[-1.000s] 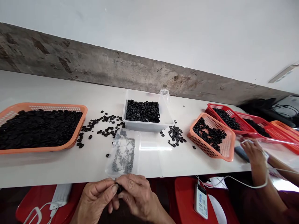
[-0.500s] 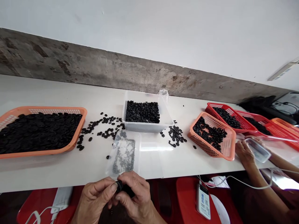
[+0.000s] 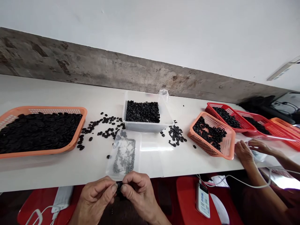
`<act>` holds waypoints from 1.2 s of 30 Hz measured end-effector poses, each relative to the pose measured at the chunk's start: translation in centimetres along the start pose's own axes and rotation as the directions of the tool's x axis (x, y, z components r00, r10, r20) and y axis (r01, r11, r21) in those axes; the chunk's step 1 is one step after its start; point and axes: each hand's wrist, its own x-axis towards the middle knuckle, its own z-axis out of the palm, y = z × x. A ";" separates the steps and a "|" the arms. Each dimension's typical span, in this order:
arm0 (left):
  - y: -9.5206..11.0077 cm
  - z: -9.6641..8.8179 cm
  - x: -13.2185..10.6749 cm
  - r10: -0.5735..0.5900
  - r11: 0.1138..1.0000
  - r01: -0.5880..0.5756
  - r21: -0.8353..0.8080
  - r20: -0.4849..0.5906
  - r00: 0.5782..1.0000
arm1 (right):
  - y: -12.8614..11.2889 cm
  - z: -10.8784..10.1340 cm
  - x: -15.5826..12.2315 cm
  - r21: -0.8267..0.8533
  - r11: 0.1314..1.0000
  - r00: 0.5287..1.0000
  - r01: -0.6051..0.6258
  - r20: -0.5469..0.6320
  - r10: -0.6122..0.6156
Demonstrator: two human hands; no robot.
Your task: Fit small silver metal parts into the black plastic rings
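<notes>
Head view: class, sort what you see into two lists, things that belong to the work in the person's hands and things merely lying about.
In use: left hand, right hand, small black part pinched between them, bag of metal pieces, loose black rings.

Lying about: phone, white cable, red stool.

A long white worktop is set against a white wall, along whose foot a band of bare, stained concrete is seen. Even light is cast.
</notes>
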 end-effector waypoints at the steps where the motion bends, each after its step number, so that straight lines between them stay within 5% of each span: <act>1: 0.1 0.1 0.0 0.012 1.000 -0.012 -0.010 -0.004 1.000 | 0.0 0.0 0.0 0.058 0.997 0.999 -0.053 0.012 0.052; 5: -0.2 1.2 -0.5 0.036 0.992 -0.056 -0.109 -0.172 0.984 | -0.1 -0.1 0.1 0.152 0.976 0.988 -0.153 0.027 0.150; 8: -0.6 1.7 -0.9 0.157 0.987 -0.162 0.002 -0.266 0.951 | -0.2 -0.1 0.1 0.163 0.974 0.987 -0.160 0.049 0.154; 12: -1.1 1.7 -1.2 0.340 0.929 -0.293 0.224 -0.211 0.916 | -0.5 0.1 0.2 0.188 0.970 0.987 -0.155 0.056 0.147; 18: -2.2 1.4 -1.6 0.462 0.856 -0.334 0.394 -0.297 0.835 | -0.4 0.4 0.1 0.254 0.955 0.988 -0.151 0.042 0.145; 23: -2.1 0.1 -1.2 0.491 0.832 -0.406 0.378 -0.159 0.857 | -0.4 0.1 -0.2 0.025 0.997 0.997 0.074 0.001 -0.074; 27: -1.4 0.1 -0.7 0.415 0.904 -0.384 0.188 -0.174 0.893 | -0.6 -0.3 -0.2 -0.257 0.887 0.923 0.383 0.077 -0.376; 31: -1.5 0.7 -0.3 0.048 0.993 -0.062 -0.097 -0.140 0.989 | -0.5 -0.3 -0.2 -0.273 0.900 0.940 0.340 0.083 -0.330; 33: -1.6 1.0 -0.2 -0.168 0.956 0.139 -0.259 -0.094 0.981 | -0.4 -0.3 -0.3 -0.260 0.914 0.950 0.311 0.102 -0.294; 36: -1.5 1.2 -0.2 -0.302 0.885 0.259 -0.386 -0.055 0.952 | -0.1 -0.2 -0.4 -0.283 0.906 0.949 0.314 0.083 -0.303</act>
